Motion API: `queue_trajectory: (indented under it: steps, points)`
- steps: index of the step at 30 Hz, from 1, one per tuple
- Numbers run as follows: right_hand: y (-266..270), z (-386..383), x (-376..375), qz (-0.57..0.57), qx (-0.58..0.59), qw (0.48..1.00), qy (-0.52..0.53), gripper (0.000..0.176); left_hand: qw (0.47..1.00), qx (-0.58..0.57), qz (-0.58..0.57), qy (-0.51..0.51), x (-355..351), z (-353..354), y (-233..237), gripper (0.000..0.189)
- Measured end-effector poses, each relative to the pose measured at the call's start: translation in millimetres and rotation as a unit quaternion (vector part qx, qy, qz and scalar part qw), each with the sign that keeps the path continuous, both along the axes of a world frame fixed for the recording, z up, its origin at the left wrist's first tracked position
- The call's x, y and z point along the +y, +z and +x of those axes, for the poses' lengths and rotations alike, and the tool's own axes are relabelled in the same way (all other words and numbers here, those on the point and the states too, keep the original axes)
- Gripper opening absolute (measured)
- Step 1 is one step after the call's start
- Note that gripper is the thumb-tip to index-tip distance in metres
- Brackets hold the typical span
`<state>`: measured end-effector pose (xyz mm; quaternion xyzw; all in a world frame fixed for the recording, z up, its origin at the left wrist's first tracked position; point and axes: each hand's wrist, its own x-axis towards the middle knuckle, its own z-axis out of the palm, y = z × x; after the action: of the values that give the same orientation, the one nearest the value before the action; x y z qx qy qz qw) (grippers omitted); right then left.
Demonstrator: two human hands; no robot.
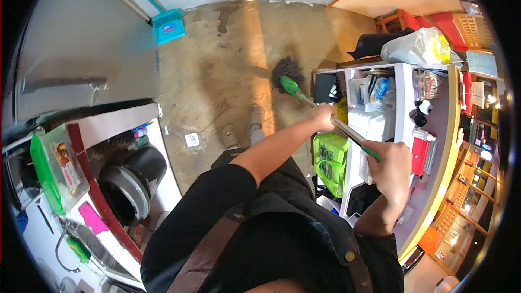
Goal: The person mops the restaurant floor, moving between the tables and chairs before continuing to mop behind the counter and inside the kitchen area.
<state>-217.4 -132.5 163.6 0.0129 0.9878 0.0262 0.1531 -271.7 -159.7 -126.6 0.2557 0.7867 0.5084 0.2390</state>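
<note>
A mop lies in both my hands, its dark stringy head point(287, 70) resting on the bare concrete floor point(217, 76) ahead of my shoes point(241, 130). A green socket joins the head to a metal handle point(347, 132). My left hand point(323, 116) grips the handle midway, arm stretched out across my body in a black sleeve. My right hand point(389, 165) is closed around the handle's green upper end, close to the counter shelves.
A counter with open shelves point(404, 103) full of containers stands right, with a green bag point(331, 157) at its foot and a white plastic bag point(418, 46) on top. A blue dustpan point(168, 26) leans at the far wall. On the left are a steel cabinet point(81, 49), a round black pot point(133, 179) and a sink point(92, 239).
</note>
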Motion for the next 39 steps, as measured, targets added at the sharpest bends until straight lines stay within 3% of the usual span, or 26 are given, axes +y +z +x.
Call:
queue_trajectory:
  steps: [2,5,7,8,9,11,14,15,17,18,19,20,21,23,25,26,30,34,36,38,39]
  points:
    - [8,13,-4,-0.091,-0.017,0.995,-0.028,0.028,0.999,-0.015,-0.035,0.033,-44,25,13,0.014]
    - [-25,21,-9,-0.170,-0.067,0.981,0.067,0.030,0.993,0.065,-0.062,0.075,-124,58,-2,0.011]
    - [-78,28,-36,-0.162,-0.132,0.971,0.119,0.033,0.987,0.077,-0.115,0.086,-178,83,-62,0.016]
    - [-123,45,-49,-0.191,-0.075,0.963,0.177,0.025,0.979,0.133,-0.074,0.133,-208,94,-69,0.019]
    - [-147,58,-76,-0.174,-0.099,0.962,0.187,0.017,0.960,0.170,-0.076,0.211,-233,111,-99,0.014]
    - [-183,66,-114,-0.166,-0.147,0.961,0.162,0.013,0.955,0.059,-0.238,0.166,-275,120,-140,0.016]
    - [-193,79,-77,-0.152,-0.168,0.962,0.151,0.024,0.958,0.136,-0.211,0.141,-248,127,-151,0.017]
    - [-189,86,-51,-0.152,-0.168,0.966,0.123,0.033,0.953,0.158,-0.234,0.111,-220,128,-133,0.016]
    - [-161,102,15,-0.120,-0.101,0.977,0.146,0.035,0.967,0.140,-0.183,0.107,-143,140,-131,0.015]
    - [-138,111,46,-0.088,-0.099,0.984,0.118,0.038,0.980,0.105,-0.123,0.117,-98,146,-110,0.015]
    - [-90,114,59,-0.066,-0.123,0.989,0.038,0.039,0.972,0.164,-0.011,0.171,-58,154,-84,0.015]
    - [-65,124,79,-0.014,-0.120,0.992,-0.016,0.036,0.992,0.104,-0.003,0.069,-13,150,-77,0.020]
    - [-39,134,95,0.008,-0.091,0.996,-0.020,0.034,0.996,0.080,-0.006,0.047,27,156,-51,0.021]
    - [1,148,98,0.071,-0.051,0.994,-0.058,0.030,0.991,0.053,0.100,0.065,93,174,-33,0.018]
    - [8,155,85,0.149,-0.036,0.984,-0.091,0.026,0.989,0.010,0.148,0.000,128,175,-26,0.012]
    - [-4,155,83,0.170,-0.044,0.983,-0.048,0.025,0.987,-0.010,0.151,-0.046,138,169,-32,0.015]
    - [-23,158,80,0.092,0.016,0.995,-0.030,0.026,0.997,0.003,0.048,-0.064,109,155,-19,0.013]
    - [4,172,53,-0.042,0.005,0.999,-0.028,0.027,0.996,-0.082,0.019,0.031,39,186,11,0.013]
    - [9,176,44,-0.107,-0.020,0.993,-0.038,0.028,0.998,-0.043,-0.025,0.044,-4,200,13,0.016]
    - [-5,170,34,-0.154,-0.048,0.986,0.040,0.028,0.996,0.024,-0.009,0.085,-51,215,-9,0.017]
    - [-21,168,24,-0.163,-0.065,0.983,0.059,0.027,0.992,0.033,-0.056,0.108,-80,223,-12,0.017]
